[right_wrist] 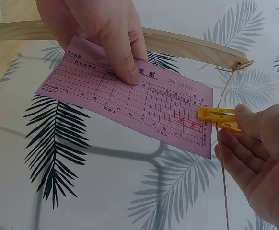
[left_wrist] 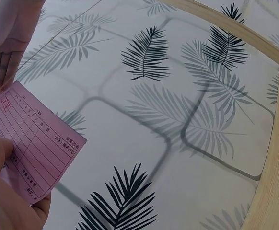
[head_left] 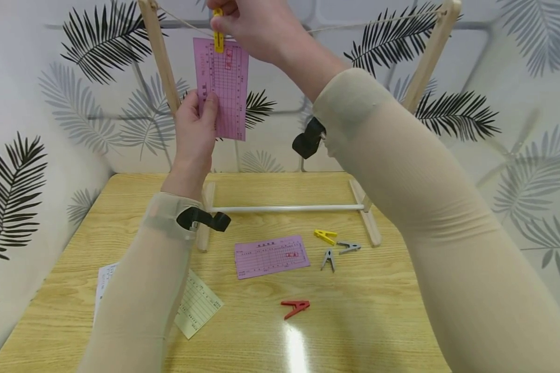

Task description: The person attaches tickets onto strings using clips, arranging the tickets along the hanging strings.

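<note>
The left hand (head_left: 193, 132) pinches a pink slip (head_left: 229, 96), its thumb flat on the printed face and its other fingers behind the paper, with no gap left between them but the sheet. The slip stands upright in that grip, its upper end rising above the left fingertips to just below the right hand (head_left: 263, 31).

The right thumb and fingers squeeze the rear end of a yellow clothespin (head_left: 219, 39); the remaining right fingers bend loosely beneath it, touching neither paper nor peg. Ahead of those fingertips, the peg's nose overlaps the slip's upper edge; whether it has fully closed I cannot tell. A thin cord (right_wrist: 224, 187) crosses at the peg, just beside the right fingers.

Left of the left fingers leans a wooden post (head_left: 161, 57). Well below both hands' fingers, more pink slips (head_left: 271, 259) lie on the table (head_left: 354, 321), near a red clothespin (head_left: 296, 308).
</note>
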Demonstrator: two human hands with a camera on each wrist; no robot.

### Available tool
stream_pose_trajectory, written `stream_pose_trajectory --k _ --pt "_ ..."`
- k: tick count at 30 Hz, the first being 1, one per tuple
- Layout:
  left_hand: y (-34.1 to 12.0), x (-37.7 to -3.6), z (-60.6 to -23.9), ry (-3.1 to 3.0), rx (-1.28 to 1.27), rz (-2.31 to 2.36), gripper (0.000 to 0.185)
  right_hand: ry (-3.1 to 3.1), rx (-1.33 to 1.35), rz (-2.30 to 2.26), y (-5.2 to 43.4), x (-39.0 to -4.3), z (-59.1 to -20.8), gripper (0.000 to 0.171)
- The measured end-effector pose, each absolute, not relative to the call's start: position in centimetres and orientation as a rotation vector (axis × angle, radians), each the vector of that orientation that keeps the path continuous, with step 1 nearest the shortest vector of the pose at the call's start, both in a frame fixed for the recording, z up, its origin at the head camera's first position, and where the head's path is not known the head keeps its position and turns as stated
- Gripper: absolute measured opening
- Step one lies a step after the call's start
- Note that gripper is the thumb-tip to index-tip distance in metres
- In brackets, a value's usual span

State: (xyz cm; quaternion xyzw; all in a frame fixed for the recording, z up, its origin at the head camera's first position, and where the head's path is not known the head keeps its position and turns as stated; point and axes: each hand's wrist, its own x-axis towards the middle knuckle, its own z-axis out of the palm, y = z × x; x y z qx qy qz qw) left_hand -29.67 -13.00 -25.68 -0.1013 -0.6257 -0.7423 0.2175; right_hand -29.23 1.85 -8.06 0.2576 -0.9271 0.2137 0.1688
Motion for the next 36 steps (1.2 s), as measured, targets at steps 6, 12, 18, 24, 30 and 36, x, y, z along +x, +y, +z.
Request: stream_pose_trajectory --k 6,12,18,24,30,36 --pt "-12.9 -29.7 -25.7 -1.736 -0.26 -2.041 0.016 -2.634 0.747 0.617 1.9 -29.0 -8.0 0.043" --pt "-13.0 -29.6 -26.0 -1.748 -0.265 -2.044 0.017 -2.633 0.776 0.615 2.2 -29.3 -8.2 0.043" --pt "-13.1 -29.5 -26.4 -1.778 -0.262 -2.041 0.017 -2.614 0.833 0.582 2.7 -29.5 -8.6 0.041" --pt "-13.3 -29.2 -26.5 -1.795 -0.282 -2.058 0.019 -2.617 0.837 0.527 3.0 -29.6 -9.0 0.039" --pt "-13.4 -29.2 -26.7 -1.796 -0.28 -2.05 0.018 -2.604 0.843 0.512 3.0 -29.5 -9.0 0.041" --pt "-13.7 -29.1 -27.3 -1.802 -0.298 -2.052 0.026 -2.597 0.834 0.401 3.3 -29.4 -9.1 0.05"
